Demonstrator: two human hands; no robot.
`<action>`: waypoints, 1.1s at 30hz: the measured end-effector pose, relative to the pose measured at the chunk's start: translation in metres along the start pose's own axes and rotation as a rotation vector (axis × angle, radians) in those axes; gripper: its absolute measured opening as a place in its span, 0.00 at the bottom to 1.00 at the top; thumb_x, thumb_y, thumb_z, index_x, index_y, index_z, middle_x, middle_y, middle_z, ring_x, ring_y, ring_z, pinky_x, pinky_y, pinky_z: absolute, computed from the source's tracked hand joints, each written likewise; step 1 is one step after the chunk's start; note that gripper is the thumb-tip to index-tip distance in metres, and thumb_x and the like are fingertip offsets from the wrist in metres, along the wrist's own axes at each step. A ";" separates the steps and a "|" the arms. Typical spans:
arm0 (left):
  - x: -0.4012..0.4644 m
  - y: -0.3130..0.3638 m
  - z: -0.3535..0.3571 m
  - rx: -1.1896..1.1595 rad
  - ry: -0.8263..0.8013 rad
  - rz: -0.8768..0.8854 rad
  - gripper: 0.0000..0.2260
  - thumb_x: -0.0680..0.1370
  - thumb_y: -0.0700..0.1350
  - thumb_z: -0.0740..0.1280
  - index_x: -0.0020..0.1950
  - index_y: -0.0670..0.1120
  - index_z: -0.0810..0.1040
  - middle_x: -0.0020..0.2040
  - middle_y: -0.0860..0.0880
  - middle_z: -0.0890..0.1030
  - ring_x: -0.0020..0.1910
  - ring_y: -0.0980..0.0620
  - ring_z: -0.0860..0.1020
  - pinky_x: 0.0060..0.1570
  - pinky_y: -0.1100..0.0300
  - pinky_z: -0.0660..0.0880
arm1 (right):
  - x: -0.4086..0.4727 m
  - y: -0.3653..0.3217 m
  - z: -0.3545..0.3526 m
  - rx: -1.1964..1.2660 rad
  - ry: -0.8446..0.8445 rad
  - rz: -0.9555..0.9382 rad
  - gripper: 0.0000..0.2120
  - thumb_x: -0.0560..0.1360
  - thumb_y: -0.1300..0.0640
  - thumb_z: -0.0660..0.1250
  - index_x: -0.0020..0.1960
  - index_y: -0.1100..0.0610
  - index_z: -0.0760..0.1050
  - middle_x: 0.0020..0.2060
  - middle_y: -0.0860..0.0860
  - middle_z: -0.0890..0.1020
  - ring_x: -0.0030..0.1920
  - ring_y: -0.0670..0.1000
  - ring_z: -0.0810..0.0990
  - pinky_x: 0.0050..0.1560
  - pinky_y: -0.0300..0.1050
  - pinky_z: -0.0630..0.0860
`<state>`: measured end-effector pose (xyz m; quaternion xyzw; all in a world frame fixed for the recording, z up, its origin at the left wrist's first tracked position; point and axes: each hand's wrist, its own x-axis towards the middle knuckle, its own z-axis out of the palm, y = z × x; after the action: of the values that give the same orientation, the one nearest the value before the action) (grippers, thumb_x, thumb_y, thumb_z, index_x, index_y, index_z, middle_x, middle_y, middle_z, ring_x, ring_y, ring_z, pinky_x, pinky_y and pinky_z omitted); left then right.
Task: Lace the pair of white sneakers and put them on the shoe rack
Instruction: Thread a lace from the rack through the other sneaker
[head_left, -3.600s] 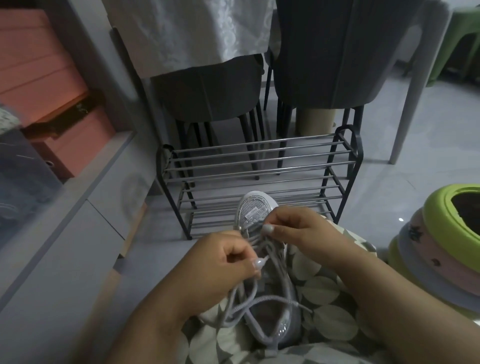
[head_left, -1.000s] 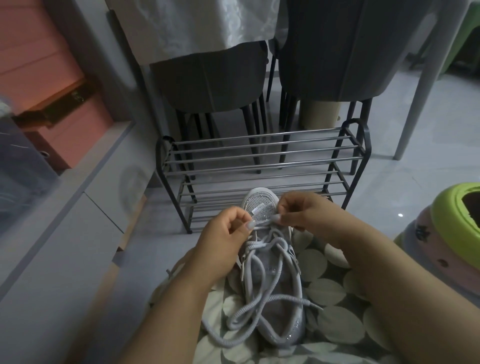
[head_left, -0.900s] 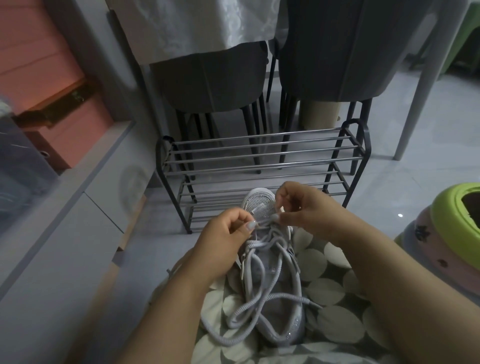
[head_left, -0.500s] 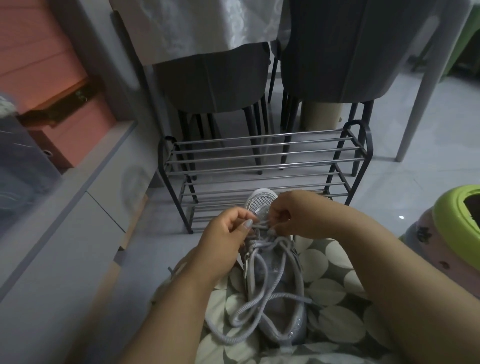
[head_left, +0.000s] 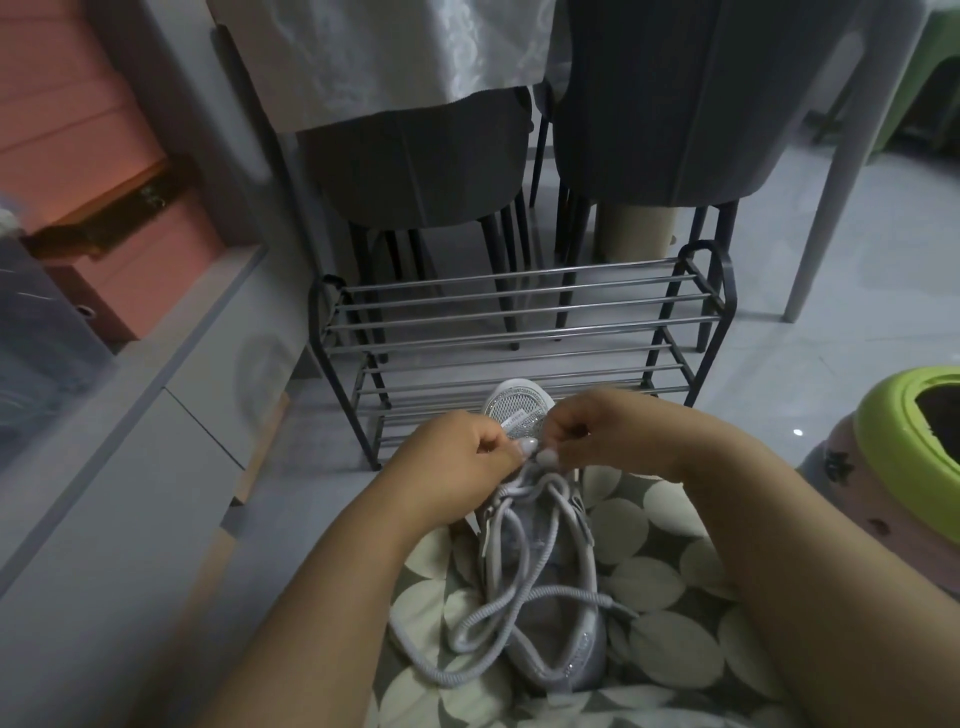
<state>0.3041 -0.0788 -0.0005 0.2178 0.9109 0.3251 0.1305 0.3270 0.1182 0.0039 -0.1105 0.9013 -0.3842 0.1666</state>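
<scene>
Lacing step, low eyelets near the toe; sneaker (head_left: 540, 561) lies on the lap, toe toward the rack (head_left: 519, 332); left hand (head_left: 457, 467) and right hand (head_left: 602, 431) both pinch the lace (head_left: 498, 613) at the front rows, fingertips nearly touching; loose lace ends trail over the heel; rack holds nothing; second sneaker not in view; next: thread an end through the next eyelet, pull slack even.

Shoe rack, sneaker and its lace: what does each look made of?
Shoe rack: apparently metal, with shiny silvery rails that catch the light between dark, matte end frames. Sneaker: white mesh fabric at the toe, going by its fine perforated texture, with small glittery studs along the sides; the rest is unclear. Lace: thick pale woven cord, seemingly textile, lying in soft loose loops.
</scene>
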 end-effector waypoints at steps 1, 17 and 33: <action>-0.001 0.001 0.000 -0.021 -0.020 -0.027 0.16 0.75 0.58 0.67 0.35 0.47 0.77 0.27 0.53 0.73 0.27 0.56 0.69 0.32 0.59 0.68 | -0.001 0.003 0.000 0.139 -0.007 -0.001 0.07 0.74 0.57 0.70 0.37 0.53 0.76 0.31 0.47 0.75 0.33 0.45 0.69 0.36 0.38 0.66; -0.015 -0.021 0.004 -0.820 0.048 -0.178 0.10 0.67 0.40 0.66 0.25 0.48 0.74 0.24 0.51 0.65 0.25 0.55 0.63 0.29 0.62 0.56 | -0.011 0.030 -0.003 0.943 -0.031 -0.012 0.09 0.65 0.67 0.75 0.38 0.61 0.74 0.31 0.57 0.77 0.27 0.49 0.72 0.28 0.36 0.68; -0.022 -0.026 0.006 -0.851 0.074 -0.068 0.14 0.67 0.39 0.71 0.22 0.46 0.73 0.23 0.51 0.69 0.23 0.58 0.67 0.24 0.66 0.65 | -0.011 0.022 0.000 0.511 0.128 0.030 0.08 0.64 0.55 0.74 0.35 0.57 0.77 0.31 0.53 0.74 0.35 0.54 0.67 0.37 0.45 0.63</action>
<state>0.3170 -0.1045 -0.0198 0.1025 0.7064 0.6750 0.1868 0.3355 0.1371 -0.0097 -0.0270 0.7853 -0.6032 0.1373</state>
